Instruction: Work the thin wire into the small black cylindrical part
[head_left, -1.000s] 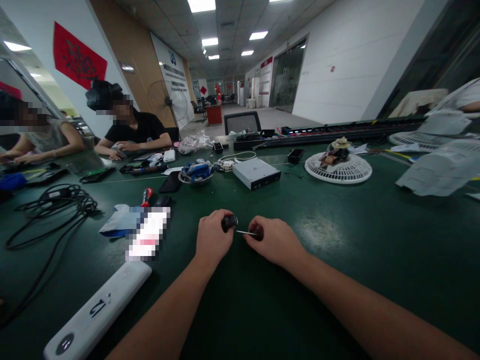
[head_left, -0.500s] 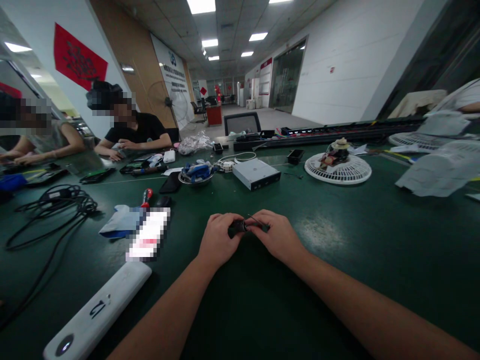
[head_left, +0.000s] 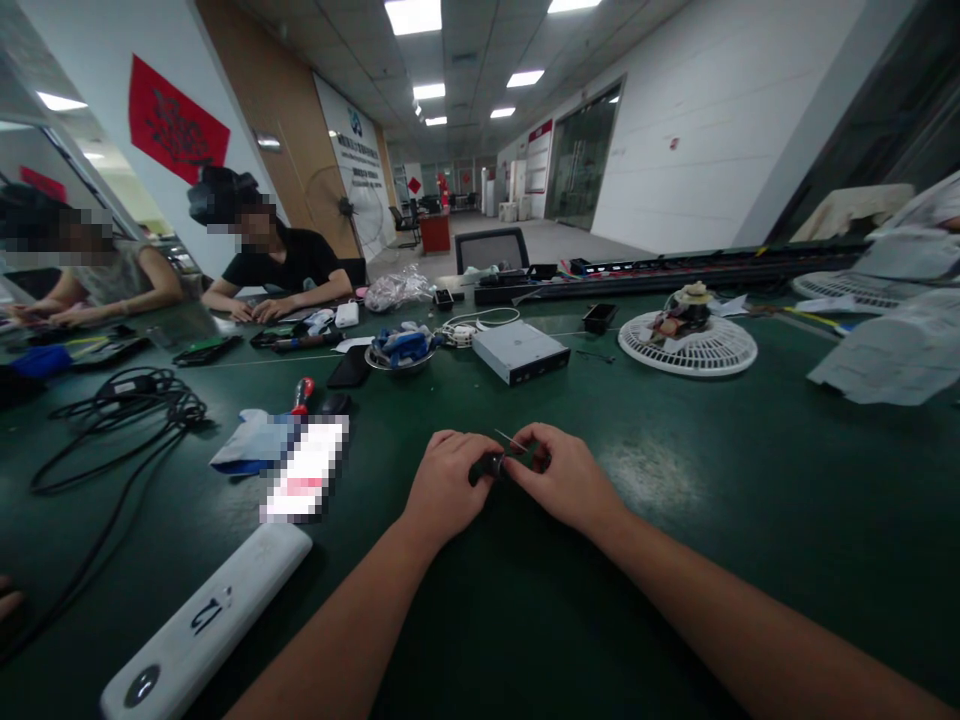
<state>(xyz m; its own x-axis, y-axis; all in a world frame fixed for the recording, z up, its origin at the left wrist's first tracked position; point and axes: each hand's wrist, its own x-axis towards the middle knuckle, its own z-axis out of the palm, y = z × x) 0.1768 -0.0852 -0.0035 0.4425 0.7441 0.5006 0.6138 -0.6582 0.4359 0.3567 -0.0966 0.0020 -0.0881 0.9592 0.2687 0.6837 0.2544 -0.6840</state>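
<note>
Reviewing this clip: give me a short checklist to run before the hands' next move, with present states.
1. Left hand grips the small black part: ok.
2. Right hand pinches the thin metal pin at the part: ok.
3. Pin seated in the part: cannot tell, fingers hide the joint.
4. Both hands low over the green table, bare surface around them: ok.
5. Silver drive and white fan grille lie apart from the hands: ok.
</note>
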